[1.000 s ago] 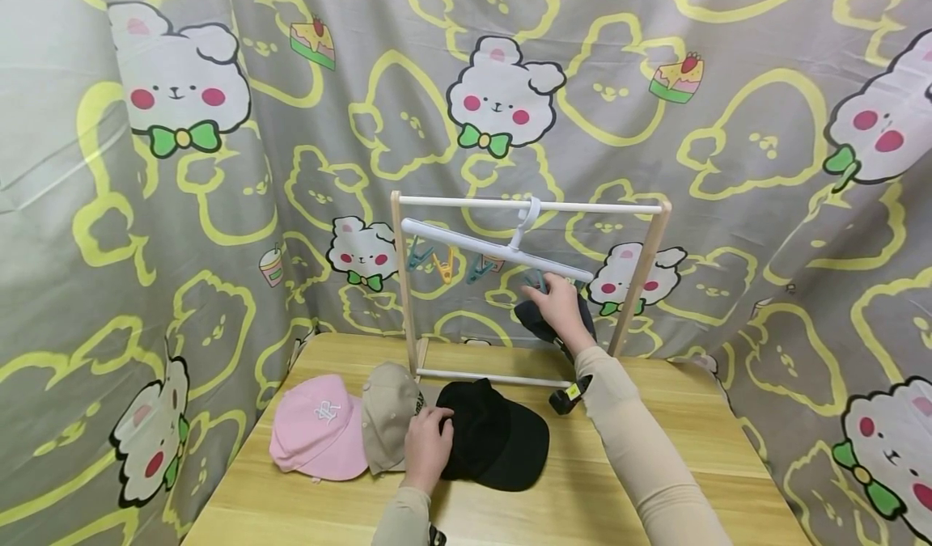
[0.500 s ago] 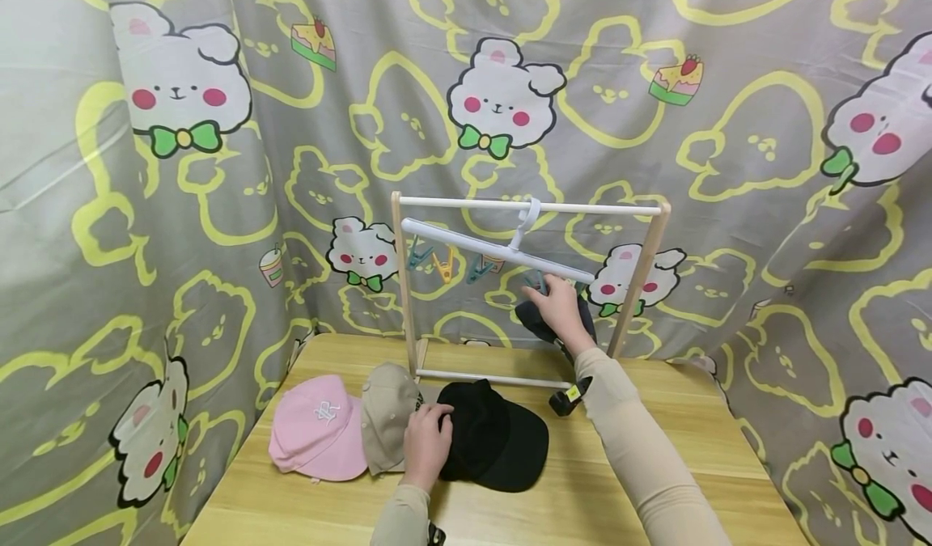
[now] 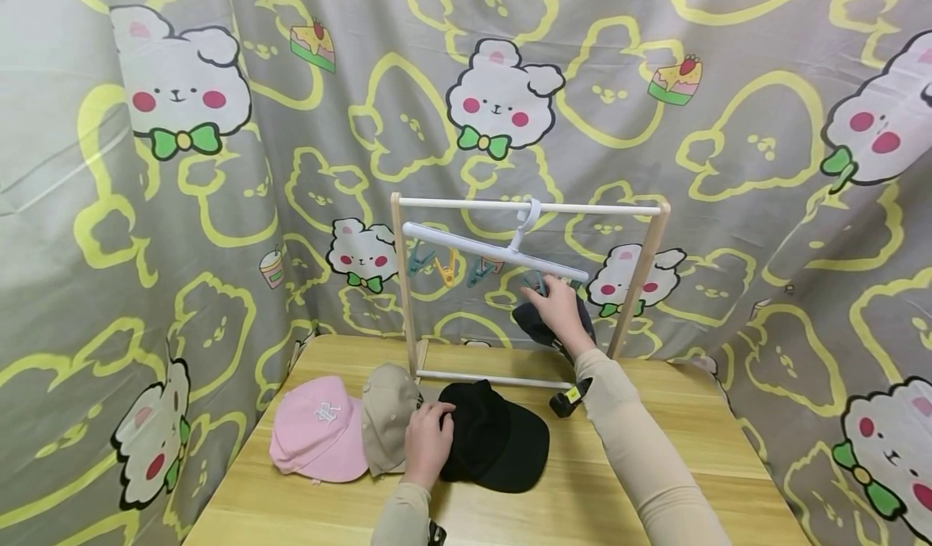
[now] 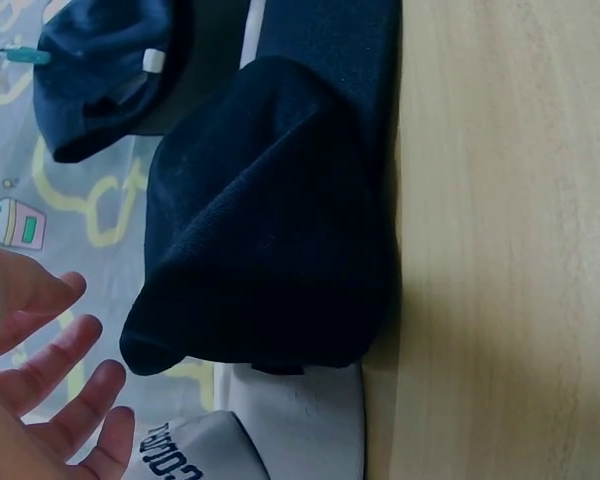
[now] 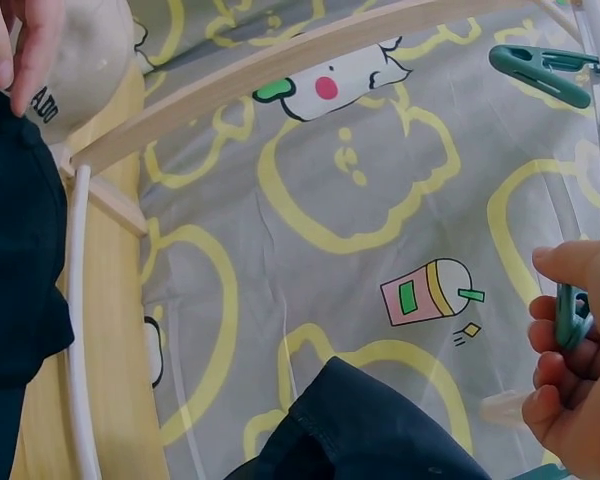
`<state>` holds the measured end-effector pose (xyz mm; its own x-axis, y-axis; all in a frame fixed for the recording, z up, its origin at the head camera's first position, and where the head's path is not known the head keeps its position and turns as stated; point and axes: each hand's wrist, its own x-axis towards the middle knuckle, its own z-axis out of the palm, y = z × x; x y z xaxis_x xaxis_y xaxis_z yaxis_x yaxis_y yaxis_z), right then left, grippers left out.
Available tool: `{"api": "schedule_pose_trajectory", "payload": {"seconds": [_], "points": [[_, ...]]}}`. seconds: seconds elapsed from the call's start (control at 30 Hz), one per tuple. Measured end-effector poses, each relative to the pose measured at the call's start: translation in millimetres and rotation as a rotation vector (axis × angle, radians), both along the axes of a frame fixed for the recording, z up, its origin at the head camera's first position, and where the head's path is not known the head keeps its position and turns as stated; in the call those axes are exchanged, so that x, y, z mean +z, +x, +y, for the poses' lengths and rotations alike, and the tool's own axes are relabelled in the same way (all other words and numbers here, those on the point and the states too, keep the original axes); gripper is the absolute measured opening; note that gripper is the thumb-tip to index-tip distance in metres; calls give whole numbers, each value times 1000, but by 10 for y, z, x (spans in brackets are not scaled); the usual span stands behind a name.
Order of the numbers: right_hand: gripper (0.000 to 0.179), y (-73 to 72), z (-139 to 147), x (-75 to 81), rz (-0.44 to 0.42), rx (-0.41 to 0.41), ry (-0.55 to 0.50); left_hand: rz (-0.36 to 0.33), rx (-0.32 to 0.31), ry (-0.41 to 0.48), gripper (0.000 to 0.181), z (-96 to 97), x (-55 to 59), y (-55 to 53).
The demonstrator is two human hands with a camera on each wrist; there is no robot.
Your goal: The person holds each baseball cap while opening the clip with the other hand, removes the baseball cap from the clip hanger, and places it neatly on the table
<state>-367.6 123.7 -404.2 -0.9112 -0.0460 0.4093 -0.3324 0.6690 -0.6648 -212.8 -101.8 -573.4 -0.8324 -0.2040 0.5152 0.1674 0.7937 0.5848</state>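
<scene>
My right hand (image 3: 564,310) pinches a teal clothespin (image 5: 570,320) under the lower right end of a white hanger (image 3: 473,245). A dark navy cap (image 3: 535,323) hangs below that end, partly hidden by the hand; in the left wrist view a teal clip sits at its edge. My left hand (image 3: 428,441) is over the table between a beige cap (image 3: 386,416) and a black cap (image 3: 502,441). In the left wrist view its fingers (image 4: 65,350) are spread loosely beside the black cap's crown, holding nothing.
A pink cap (image 3: 320,429) lies at the left of the row. The hanger hooks over the white top bar (image 3: 466,203) of a wooden-sided rack. Teal and yellow clothespins (image 3: 446,269) dangle from its left half. A patterned curtain (image 3: 619,125) surrounds the wooden table (image 3: 699,433).
The hanger has shifted slightly: its right end has moved a little left and its left end sits slightly lower, with the clips there. Both hands stay almost in place.
</scene>
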Motion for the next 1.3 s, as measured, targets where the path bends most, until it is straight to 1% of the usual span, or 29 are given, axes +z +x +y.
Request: {"api": "schedule_pose_trajectory", "payload": {"seconds": [0.23,0.43,0.73,0.9,1.1,1.3], "points": [[31,6,0,-8,2,-6,4,-22,-11,4,11,17,47,-4],[31,6,5,-10,8,-5,-13,-12,-21,0,11,32,55,-24],[44,23,22,-10,17,9,-21,9,-31,-9,11,64,95,-68],[51,19,38,-26,24,8,-21,3,-49,-13,12,98,146,-96],[47,28,49,-31,29,5,-23,-7,-65,-27,12,145,189,-127],[38,40,90,-61,8,7,-48,34,-76,-50,12,206,224,-181]]}}
